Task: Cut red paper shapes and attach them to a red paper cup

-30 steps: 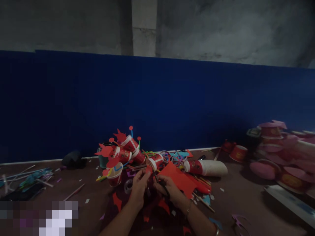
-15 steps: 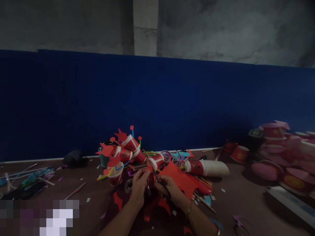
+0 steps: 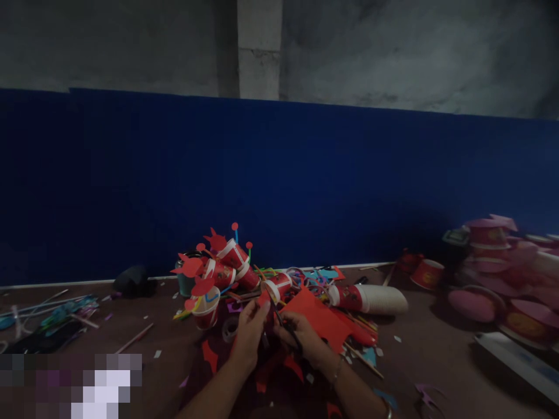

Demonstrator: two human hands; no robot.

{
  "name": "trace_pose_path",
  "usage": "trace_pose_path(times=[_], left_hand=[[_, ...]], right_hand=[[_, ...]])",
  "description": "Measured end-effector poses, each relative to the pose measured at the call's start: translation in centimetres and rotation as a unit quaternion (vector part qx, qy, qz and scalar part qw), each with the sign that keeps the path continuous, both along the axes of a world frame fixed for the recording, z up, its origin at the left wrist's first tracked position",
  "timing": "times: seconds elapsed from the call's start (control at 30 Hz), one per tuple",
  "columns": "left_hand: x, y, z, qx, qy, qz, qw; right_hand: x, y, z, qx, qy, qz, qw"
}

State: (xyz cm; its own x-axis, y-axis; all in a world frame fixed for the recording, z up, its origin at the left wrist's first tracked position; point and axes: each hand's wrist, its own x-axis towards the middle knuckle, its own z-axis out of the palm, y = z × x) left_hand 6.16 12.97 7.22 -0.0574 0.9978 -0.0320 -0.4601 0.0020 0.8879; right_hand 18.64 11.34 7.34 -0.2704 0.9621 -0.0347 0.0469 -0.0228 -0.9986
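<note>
Between the closed fingertips of my left hand (image 3: 250, 333) is a small piece of red paper (image 3: 263, 298). My right hand (image 3: 303, 336) is wrapped round the dark handles of a pair of scissors (image 3: 275, 308), whose blades point up and left at the paper. A larger red sheet (image 3: 312, 311) lies just beyond my right hand. Behind my hands rests a red and white paper cup (image 3: 278, 286) on its side. Red paper offcuts (image 3: 209, 355) are scattered below and left of my hands.
Decorated paper cups (image 3: 206, 308) are heaped at left, near a tape roll (image 3: 229, 329). A stack of cups (image 3: 384, 299) lies at right. Pink and red items (image 3: 476, 305) are piled far right. Blue and purple strips (image 3: 65, 311) lie left. A blue panel (image 3: 279, 174) stands behind the table.
My left hand's fingers have shifted slightly around the red paper. The scissors stay at the paper, and the view has moved very slightly.
</note>
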Motion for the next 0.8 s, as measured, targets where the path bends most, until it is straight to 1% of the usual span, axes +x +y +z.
trace_pose_path(times=[0.13, 0.23, 0.3, 0.4, 0.5, 0.57, 0.8], left_hand=[[0.0, 0.0, -0.4, 0.010, 0.005, -0.039, 0.999], [-0.1, 0.2, -0.8, 0.020, -0.012, -0.081, 0.996], [-0.1, 0.3, -1.0, 0.025, -0.022, -0.095, 0.995], [-0.1, 0.3, -1.0, 0.019, -0.016, -0.082, 0.996], [-0.1, 0.2, -0.9, -0.002, 0.013, -0.061, 0.998], [-0.1, 0.2, -0.9, -0.003, 0.023, -0.054, 0.998], [-0.1, 0.3, -0.7, 0.008, 0.011, -0.032, 0.999]], right_hand=[[0.0, 0.0, -0.1, 0.009, 0.033, 0.007, 0.999], [0.0, -0.1, -0.1, 0.004, 0.049, 0.014, 0.999], [0.0, -0.2, -0.1, -0.001, 0.048, 0.011, 0.999], [0.0, -0.2, 0.0, -0.004, 0.046, 0.001, 0.999], [0.0, -0.2, 0.2, -0.007, 0.039, -0.001, 0.999], [0.0, -0.2, 0.3, -0.008, 0.030, -0.004, 1.000], [0.1, -0.1, 0.1, -0.002, 0.013, -0.010, 1.000]])
